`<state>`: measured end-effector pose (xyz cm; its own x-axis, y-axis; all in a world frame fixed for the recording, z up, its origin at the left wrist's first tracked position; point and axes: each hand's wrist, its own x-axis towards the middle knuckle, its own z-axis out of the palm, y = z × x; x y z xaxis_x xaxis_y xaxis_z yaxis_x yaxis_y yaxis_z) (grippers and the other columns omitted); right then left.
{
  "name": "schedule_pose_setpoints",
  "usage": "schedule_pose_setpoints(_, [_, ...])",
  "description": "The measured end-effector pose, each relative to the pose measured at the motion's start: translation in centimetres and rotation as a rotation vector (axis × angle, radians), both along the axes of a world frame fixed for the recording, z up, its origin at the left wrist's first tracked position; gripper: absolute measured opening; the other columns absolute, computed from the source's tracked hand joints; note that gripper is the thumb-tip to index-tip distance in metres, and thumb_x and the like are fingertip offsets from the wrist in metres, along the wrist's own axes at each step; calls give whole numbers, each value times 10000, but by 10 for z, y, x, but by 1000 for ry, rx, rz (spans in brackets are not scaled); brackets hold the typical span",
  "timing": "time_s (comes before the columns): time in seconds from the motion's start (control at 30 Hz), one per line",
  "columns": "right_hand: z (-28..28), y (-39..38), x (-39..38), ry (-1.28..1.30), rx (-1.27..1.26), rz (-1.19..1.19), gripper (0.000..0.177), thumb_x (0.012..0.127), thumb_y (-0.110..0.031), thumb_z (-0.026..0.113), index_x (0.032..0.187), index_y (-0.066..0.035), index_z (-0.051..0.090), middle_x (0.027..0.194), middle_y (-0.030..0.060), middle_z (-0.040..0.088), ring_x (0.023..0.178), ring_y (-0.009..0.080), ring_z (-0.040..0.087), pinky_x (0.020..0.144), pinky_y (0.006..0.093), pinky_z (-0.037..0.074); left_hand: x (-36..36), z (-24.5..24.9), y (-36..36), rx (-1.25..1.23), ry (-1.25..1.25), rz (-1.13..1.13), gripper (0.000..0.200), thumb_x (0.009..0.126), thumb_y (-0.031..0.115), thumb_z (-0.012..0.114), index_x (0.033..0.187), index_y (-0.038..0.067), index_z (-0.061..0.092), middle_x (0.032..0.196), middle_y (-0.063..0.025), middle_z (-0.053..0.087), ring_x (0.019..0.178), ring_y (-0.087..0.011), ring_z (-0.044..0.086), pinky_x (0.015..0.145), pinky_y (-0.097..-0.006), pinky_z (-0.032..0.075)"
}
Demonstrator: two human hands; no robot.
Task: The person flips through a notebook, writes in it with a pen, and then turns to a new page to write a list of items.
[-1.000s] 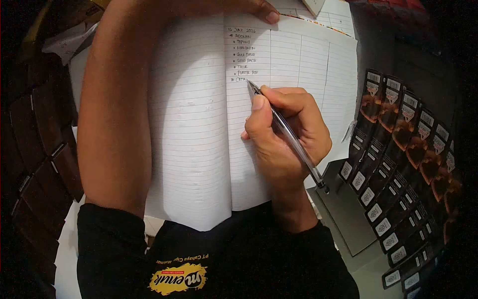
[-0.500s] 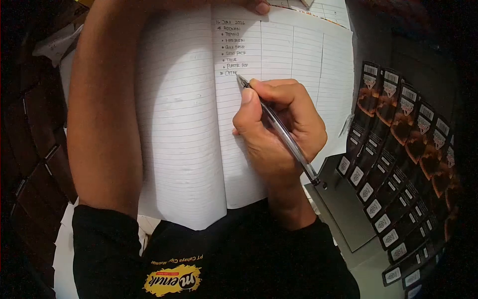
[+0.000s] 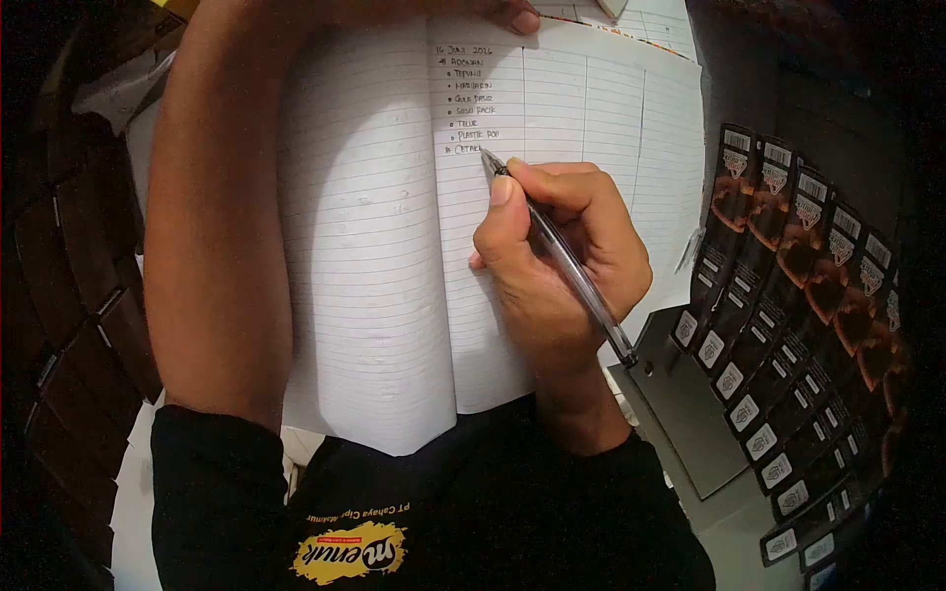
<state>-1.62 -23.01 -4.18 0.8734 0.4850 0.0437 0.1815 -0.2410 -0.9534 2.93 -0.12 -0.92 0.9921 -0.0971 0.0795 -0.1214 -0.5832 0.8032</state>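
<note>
An open lined notebook [image 3: 370, 286] lies in front of me, its right page ruled into columns. Handwriting in dark ink [image 3: 468, 98] fills the top of the first column, headed by a date. My right hand [image 3: 567, 246] is closed around a clear-barrelled ballpoint pen [image 3: 572, 264], whose tip touches the page at the last written line. My left forearm reaches across the left side of the notebook. At the notebook's top edge, my left hand [image 3: 507, 14] rests with fingertips flat on the paper; most of it is cut off by the frame.
To the right stand rows of dark printed packages [image 3: 788, 295] with barcodes and heart-shaped pictures. A grey flat panel [image 3: 685, 414] sits between them and the notebook. On the left are stacked dark brown packs [image 3: 74, 295]. Another ruled sheet [image 3: 665, 25] shows beyond the notebook.
The pen tip has moved slightly right along the last line, and another letter or so has appeared there. The whole view has shifted a little.
</note>
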Motion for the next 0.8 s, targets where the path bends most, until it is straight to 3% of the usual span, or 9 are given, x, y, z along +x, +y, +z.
schedule_pose_setpoints(0.53, [-3,-2,-1,-51,23,-19,137,882,67,770,985,81,682,893,114,681,740,94,692,596,215,577,14,-16,16,-173,79,-58,546,814,138,900,1295,17,673,1247,-134,726,1161,-208,686,1088,-346,534])
schedule_pose_setpoints(0.67, [-1,0,0,-44,3,-4,135,882,66,771,980,79,679,888,115,681,750,106,706,602,218,590,2,0,4,-12,38,11,544,813,140,901,1294,22,675,1250,-133,725,1171,-207,682,1093,-349,531])
schedule_pose_setpoints(0.8, [-1,-3,1,-44,-2,22,141,880,70,770,985,78,676,882,119,682,752,116,710,610,227,595,14,-14,15,-151,91,-62,547,808,142,905,1291,25,677,1253,-135,723,1181,-208,681,1100,-350,529])
